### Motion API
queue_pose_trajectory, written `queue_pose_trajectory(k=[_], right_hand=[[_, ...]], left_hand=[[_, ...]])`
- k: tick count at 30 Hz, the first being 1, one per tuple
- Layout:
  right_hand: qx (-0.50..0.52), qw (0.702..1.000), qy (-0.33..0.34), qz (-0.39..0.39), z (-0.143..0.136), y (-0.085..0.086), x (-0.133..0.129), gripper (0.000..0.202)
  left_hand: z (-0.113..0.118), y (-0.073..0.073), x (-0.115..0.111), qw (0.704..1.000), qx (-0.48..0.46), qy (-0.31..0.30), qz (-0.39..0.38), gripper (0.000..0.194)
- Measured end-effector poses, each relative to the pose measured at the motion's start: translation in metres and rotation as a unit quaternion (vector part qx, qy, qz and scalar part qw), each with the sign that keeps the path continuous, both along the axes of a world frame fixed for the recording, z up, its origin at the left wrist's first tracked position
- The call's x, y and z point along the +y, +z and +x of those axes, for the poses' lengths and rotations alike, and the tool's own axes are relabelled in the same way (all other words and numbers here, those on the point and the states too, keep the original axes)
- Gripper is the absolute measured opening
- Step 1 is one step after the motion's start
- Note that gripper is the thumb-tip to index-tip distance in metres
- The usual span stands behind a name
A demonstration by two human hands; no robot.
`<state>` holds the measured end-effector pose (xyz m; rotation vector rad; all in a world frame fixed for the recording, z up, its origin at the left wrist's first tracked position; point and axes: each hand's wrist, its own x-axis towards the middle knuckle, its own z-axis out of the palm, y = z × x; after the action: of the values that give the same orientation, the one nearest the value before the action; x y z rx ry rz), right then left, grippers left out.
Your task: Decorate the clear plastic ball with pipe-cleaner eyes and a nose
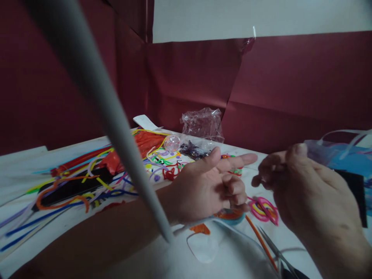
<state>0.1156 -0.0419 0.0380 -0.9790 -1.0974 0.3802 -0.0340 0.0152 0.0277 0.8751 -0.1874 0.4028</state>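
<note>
While your left hand (209,186) is hovering palm-up over the white table (72,228), you are keeping its index finger and thumb stretched toward the right and curling the other three fingers in. That half-open pose is holding nothing I can make out for certain; it looks like a rest or a guide for something thin coming from the other side. You are bringing your right hand (293,186) in close, its fingertips pinched together just beside the left index finger, apart from it by a small gap. Whether the pinch is gripping a strand I cannot tell, since anything there is too fine and blurred.

You are working just above the pink and yellow coiled piece (264,209), which is lying flat on the table below and between the two hands, within easy reach. An orange strip (260,242) is running away from under your left hand toward the scissors (279,254) at the lower right edge, and those are lying untouched.

You are leaving the supply to the left: the heap of coloured strands (87,182) is spreading well apart from your hands, with a crumpled clear bag (203,124) standing against the dark red backdrop (290,89). A blurred grey pole (101,108) is crossing the view in front of your left forearm.
</note>
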Motion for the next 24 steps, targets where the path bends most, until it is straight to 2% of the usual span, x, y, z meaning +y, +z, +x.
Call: queue_pose_trajectory(k=[3,5,8,12,17,20,24], right_hand=[[-0.036,0.999,0.018,-0.032,0.005,0.001,-0.003,0.039],[-0.038,0.998,0.036,-0.041,0.008,0.001,-0.004,0.036],[-0.038,0.997,0.051,-0.043,0.009,-0.001,-0.006,0.041],[-0.103,0.99,0.057,-0.072,0.01,-0.006,-0.008,0.045],[-0.136,0.984,0.113,-0.039,0.009,-0.008,-0.016,0.033],[-0.105,0.984,0.143,-0.031,0.009,-0.006,-0.022,0.023],[-0.057,0.993,0.089,-0.044,0.015,-0.006,-0.027,0.02]], left_hand=[[0.003,-0.003,0.0,0.998,0.023,0.049,0.041,0.067],[0.004,-0.005,0.0,0.997,0.031,0.058,0.05,0.066],[0.006,-0.006,0.0,0.998,0.028,0.034,0.04,0.065],[0.006,-0.007,-0.001,0.999,0.034,0.006,0.035,0.065],[0.003,-0.006,0.0,0.999,0.013,-0.036,0.006,0.06],[0.002,-0.005,0.001,0.999,0.001,-0.038,-0.008,0.059],[0.003,-0.005,0.0,0.999,0.003,-0.037,-0.005,0.062]])
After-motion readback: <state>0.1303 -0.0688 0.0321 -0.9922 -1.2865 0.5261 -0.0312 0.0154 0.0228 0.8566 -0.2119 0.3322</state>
